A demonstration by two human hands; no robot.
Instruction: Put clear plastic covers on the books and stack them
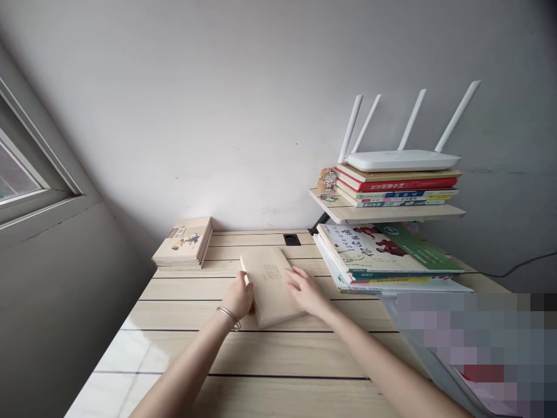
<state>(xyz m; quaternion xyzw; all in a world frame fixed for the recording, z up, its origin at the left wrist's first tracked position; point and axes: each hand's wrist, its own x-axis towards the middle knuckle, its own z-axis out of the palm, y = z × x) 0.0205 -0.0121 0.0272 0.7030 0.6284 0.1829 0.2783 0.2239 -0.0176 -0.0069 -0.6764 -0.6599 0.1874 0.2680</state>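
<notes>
A tan book (270,278) lies on the pale wooden desk (278,348), its back cover with a block of small print facing up. My left hand (240,298) grips the book's left edge, fingers curled round it, and a metal bangle sits on that wrist. My right hand (306,288) rests flat on the book's right side with the fingers stretched out.
A small stack of tan books (184,242) sits at the desk's far left. To the right lie larger picture books (383,255), and above them a shelf (391,212) carries more books, a white router (402,159) and a small figurine (327,181). A window (21,174) is at left.
</notes>
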